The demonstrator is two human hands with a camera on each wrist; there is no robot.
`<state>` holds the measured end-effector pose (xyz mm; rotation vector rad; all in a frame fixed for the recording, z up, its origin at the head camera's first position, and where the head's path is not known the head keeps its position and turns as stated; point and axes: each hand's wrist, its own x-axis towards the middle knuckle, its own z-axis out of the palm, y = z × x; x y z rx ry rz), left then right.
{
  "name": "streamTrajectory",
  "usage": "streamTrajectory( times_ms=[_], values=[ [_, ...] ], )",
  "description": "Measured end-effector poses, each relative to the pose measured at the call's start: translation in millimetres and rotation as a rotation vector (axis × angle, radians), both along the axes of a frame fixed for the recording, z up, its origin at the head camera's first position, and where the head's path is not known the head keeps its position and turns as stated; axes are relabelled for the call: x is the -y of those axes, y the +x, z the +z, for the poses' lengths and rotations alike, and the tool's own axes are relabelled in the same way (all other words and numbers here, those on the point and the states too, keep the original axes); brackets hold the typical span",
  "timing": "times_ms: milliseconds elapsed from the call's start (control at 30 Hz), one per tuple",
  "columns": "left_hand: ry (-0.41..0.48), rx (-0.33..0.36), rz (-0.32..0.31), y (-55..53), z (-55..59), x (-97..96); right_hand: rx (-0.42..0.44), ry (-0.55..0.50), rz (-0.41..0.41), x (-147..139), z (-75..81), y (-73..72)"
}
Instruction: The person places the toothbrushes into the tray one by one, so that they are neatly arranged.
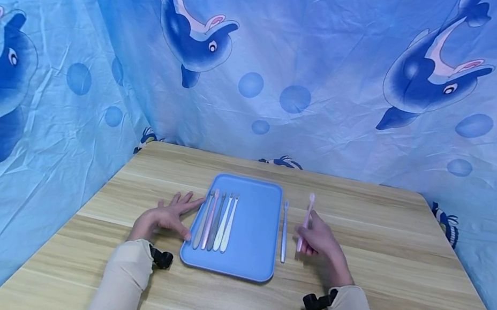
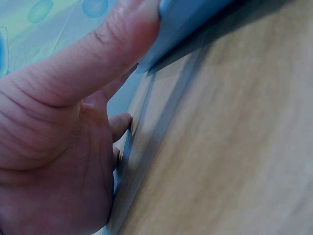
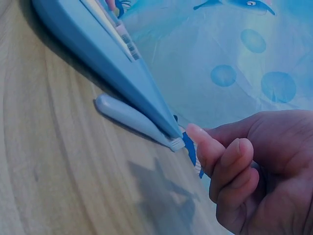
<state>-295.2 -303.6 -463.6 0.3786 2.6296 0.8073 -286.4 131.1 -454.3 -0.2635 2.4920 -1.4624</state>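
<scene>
In the head view my right hand (image 1: 317,236) pinches a pink toothbrush (image 1: 308,213), head pointing away, right of the blue tray (image 1: 247,268). The right wrist view shows that hand's curled fingers (image 3: 232,161), but the pink toothbrush cannot be made out there. Between hand and tray a blue toothbrush (image 1: 284,234) lies on the table. My left hand (image 1: 169,215) has its fingers spread, with thumb and forefinger at the tray's left edge; its thumb (image 2: 112,44) touches the rim in the left wrist view. Several toothbrushes (image 1: 221,224) in grey, pink and white lie side by side in the tray's left half.
The wooden table (image 1: 214,307) carries the tray near its middle. Blue curtains (image 1: 329,135) with dolphin prints hang behind and at the sides. Black wrist cameras (image 1: 315,303) are strapped at both sleeves.
</scene>
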Motion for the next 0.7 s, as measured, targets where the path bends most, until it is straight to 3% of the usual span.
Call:
streamTrajectory(
  times_ms=[700],
  values=[
    [0.001, 0.0, -0.003, 0.1, 0.4, -0.3, 0.015, -0.05, 0.002, 11.6, 15.6, 4.8]
  ],
)
